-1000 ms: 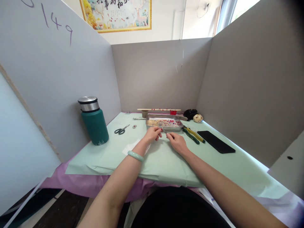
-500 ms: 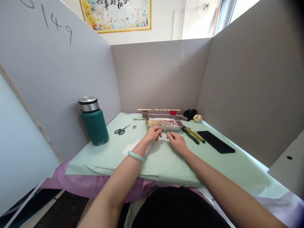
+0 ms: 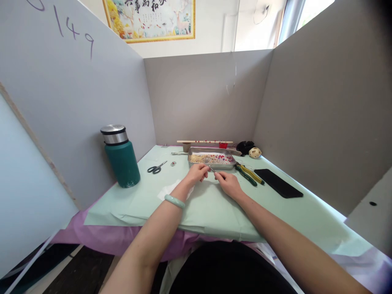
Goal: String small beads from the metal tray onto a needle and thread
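Note:
My left hand [image 3: 198, 173], with a pale green bangle [image 3: 174, 201] on its wrist, is pinched just in front of the metal tray; whatever it holds is too small to name. Close on its right, my right hand [image 3: 227, 182] grips a thin metal tool [image 3: 212, 169], whose tip points at the left fingertips. Red, purple and straw-coloured small pieces lie in the tray [image 3: 225, 166]. White tissue [image 3: 167, 191] lies partly under my left forearm.
Scissors [image 3: 157, 168] and a small ring-like piece [image 3: 173, 163] lie left of the tray, beyond a green bottle [image 3: 123, 163]. Green-and-yellow pliers [image 3: 250, 173] and a black slab [image 3: 278, 183] lie right. Grey panels [image 3: 205, 98] enclose the table.
The red bit seen at my left fingertips before no longer shows there. Both hands have otherwise barely moved.

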Motion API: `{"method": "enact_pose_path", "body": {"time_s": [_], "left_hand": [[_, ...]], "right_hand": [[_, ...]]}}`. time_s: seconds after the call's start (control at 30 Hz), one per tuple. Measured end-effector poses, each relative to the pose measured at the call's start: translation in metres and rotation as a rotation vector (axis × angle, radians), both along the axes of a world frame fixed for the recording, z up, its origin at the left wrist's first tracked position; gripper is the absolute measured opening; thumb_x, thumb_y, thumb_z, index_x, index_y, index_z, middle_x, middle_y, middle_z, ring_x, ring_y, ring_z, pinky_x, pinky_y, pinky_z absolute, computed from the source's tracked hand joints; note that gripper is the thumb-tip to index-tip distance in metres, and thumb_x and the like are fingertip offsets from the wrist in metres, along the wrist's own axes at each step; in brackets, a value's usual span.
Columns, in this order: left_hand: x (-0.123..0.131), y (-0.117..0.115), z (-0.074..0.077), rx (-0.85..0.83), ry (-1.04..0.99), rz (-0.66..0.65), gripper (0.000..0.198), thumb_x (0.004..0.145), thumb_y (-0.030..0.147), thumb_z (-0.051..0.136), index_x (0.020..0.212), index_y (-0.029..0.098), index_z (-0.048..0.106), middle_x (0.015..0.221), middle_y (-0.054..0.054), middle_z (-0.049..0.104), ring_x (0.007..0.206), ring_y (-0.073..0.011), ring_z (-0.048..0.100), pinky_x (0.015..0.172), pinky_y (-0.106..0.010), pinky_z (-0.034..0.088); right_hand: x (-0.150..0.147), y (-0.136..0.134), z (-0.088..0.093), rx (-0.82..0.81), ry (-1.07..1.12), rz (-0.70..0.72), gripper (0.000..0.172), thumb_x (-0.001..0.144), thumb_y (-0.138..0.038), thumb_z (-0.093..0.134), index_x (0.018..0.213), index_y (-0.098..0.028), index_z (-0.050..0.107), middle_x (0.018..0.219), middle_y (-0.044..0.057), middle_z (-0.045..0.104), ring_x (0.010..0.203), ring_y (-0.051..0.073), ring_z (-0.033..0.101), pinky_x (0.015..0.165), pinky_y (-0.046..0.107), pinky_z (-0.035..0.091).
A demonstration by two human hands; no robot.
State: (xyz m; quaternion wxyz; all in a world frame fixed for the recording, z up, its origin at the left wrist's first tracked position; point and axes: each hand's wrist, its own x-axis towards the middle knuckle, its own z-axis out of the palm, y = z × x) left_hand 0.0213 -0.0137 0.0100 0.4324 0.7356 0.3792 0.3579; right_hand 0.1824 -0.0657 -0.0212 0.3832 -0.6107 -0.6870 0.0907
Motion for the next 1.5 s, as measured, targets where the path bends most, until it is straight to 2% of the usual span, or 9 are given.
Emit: {"method": "enact_pose_path", "body": {"time_s": [0.13,0.3,0.5,0.63,0.87,1.5], "left_hand": [[-0.003,0.001,0.001,-0.043,-0.090,-0.065,0.027,0.085,0.036,0.048,0.073,0.013,0.054,0.050,0.006,0.045,0.036,-0.0029,0.035,0.040,-0.017,0.032],[-0.009,-0.004,0.008,-0.115,-0.201,-0.221,0.029,0.082,0.041,0.051,0.075,0.013,0.054,0.049,0.007,0.039,0.035,-0.0025,0.029,0.039,-0.018,0.028],[-0.009,-0.015,0.016,-0.171,-0.287,-0.334,0.034,0.081,0.045,0.052,0.082,0.012,0.057,0.050,0.006,0.041,0.037,-0.0029,0.030,0.041,-0.019,0.031],[-0.008,-0.012,0.016,-0.174,-0.320,-0.289,0.033,0.081,0.044,0.054,0.085,0.011,0.058,0.053,0.005,0.044,0.038,-0.0024,0.032,0.041,-0.018,0.031],[-0.004,0.000,0.005,-0.123,-0.295,-0.142,0.031,0.080,0.040,0.054,0.086,0.010,0.060,0.053,0.004,0.048,0.036,-0.0025,0.036,0.038,-0.017,0.030],[0.001,0.001,0.000,0.050,-0.050,-0.027,0.023,0.081,0.029,0.048,0.077,0.012,0.062,0.049,0.005,0.050,0.035,-0.0033,0.036,0.040,-0.017,0.031]], "right_hand": [[0.003,0.000,0.001,0.010,0.037,0.044,0.027,0.090,-0.038,0.049,0.092,-0.014,0.061,0.088,0.002,0.063,0.077,0.014,0.061,0.072,0.032,0.050],[0.005,-0.001,0.004,-0.004,0.085,0.140,0.028,0.091,-0.038,0.049,0.091,-0.013,0.061,0.085,0.001,0.063,0.074,0.014,0.061,0.069,0.031,0.051],[0.003,-0.002,0.004,-0.029,0.125,0.197,0.028,0.090,-0.038,0.050,0.091,-0.012,0.061,0.084,0.001,0.063,0.074,0.014,0.061,0.068,0.031,0.051],[0.006,0.002,0.001,-0.024,0.175,0.148,0.028,0.091,-0.038,0.049,0.094,-0.013,0.060,0.086,0.002,0.063,0.073,0.013,0.061,0.067,0.030,0.051],[0.007,0.004,-0.003,-0.018,0.230,0.141,0.028,0.091,-0.038,0.048,0.096,-0.013,0.060,0.086,0.002,0.063,0.073,0.013,0.061,0.067,0.030,0.051],[0.003,0.003,-0.002,0.045,0.119,0.086,0.026,0.091,-0.036,0.050,0.094,-0.014,0.061,0.091,0.003,0.063,0.080,0.015,0.061,0.074,0.034,0.050]]}}
